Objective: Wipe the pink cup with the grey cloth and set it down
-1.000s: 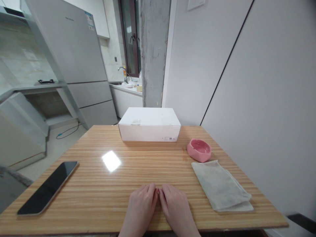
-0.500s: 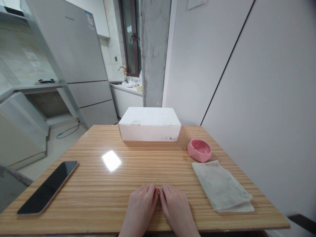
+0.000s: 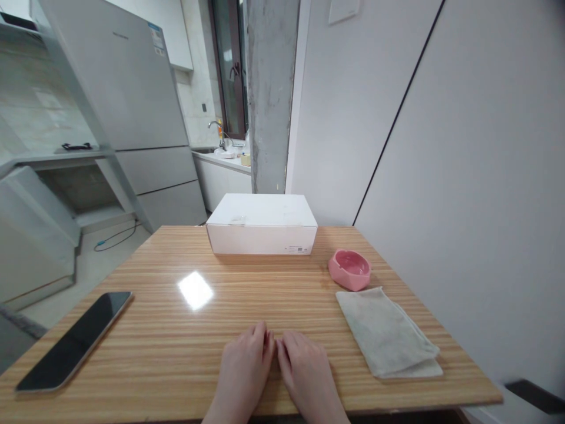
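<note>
My left hand (image 3: 244, 372) and my right hand (image 3: 304, 371) lie flat, palms down, side by side on the wooden table (image 3: 176, 347) near its front edge. Their fingers are stretched forward and the fingertips almost touch. Neither hand holds anything. A closed white box (image 3: 262, 231) stands at the far middle of the table. To the right sit a pink ashtray-like dish (image 3: 350, 269) and a folded grey cloth (image 3: 386, 333). A dark phone (image 3: 75, 341) lies face up at the left.
A white wall runs close along the table's right side. Behind the table stand a concrete pillar (image 3: 269, 94), a grey fridge (image 3: 132, 112) and a kitchen counter with a tap (image 3: 220, 153). A cable lies on the floor at the left.
The view has shifted slightly, so everything sits a little further left in the picture. My hands stay flat on the table in the same pose.
</note>
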`<state>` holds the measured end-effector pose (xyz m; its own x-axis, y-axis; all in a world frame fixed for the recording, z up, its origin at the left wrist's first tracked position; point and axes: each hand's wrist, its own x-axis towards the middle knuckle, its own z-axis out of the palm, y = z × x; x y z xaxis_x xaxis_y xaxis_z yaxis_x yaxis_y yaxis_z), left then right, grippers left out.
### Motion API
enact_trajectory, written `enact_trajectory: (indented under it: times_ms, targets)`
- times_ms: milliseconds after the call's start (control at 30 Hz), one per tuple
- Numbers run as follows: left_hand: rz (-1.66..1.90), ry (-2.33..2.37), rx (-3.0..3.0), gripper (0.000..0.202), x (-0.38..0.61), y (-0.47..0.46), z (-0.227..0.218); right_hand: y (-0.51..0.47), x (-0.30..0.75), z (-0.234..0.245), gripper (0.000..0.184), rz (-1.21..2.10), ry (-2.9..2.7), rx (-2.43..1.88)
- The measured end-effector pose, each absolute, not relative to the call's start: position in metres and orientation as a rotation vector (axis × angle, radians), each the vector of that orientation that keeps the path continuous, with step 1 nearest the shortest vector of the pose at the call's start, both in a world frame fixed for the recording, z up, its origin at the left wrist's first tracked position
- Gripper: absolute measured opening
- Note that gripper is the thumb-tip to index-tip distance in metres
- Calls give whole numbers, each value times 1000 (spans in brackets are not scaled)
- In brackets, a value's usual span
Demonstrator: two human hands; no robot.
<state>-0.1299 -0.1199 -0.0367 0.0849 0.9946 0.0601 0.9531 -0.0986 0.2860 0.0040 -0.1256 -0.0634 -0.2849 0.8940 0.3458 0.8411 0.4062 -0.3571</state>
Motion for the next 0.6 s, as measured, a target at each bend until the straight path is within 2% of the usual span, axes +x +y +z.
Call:
enact_trajectory:
  times_ms: [100,200,233,267,333,400,467,533,600]
  targets:
    - [451,1840,2212,18,-120,-107,-12,-125,5,-67,17,165,-2173,-1477]
    - [794,1361,2244,10,-96,-79,13,-123,5,-71,17,93,-2182,-1498]
    - [892,1173,2208,13,-84,-66,19,-123,5,-71,16,66,-2184,-1503]
    - [981,1031,2161,24,-72,-51,23,-122,5,-71,18,42,-2183,-1505]
    - [1073,820,2124,60,-44,-19,23,-122,4,-71,20,19,-2188,-1502]
    - [1054,759,2110,96,-17,11,15,-122,4,-71,20,10,-2192,-1507]
    - [971,807,2079,121,6,36,3,-122,4,-70,19,16,-2196,-1513]
    - [910,876,2022,125,22,51,-8,-121,5,-70,16,45,-2201,-1515]
    - [891,925,1972,114,31,56,-16,-121,6,-68,13,88,-2207,-1517]
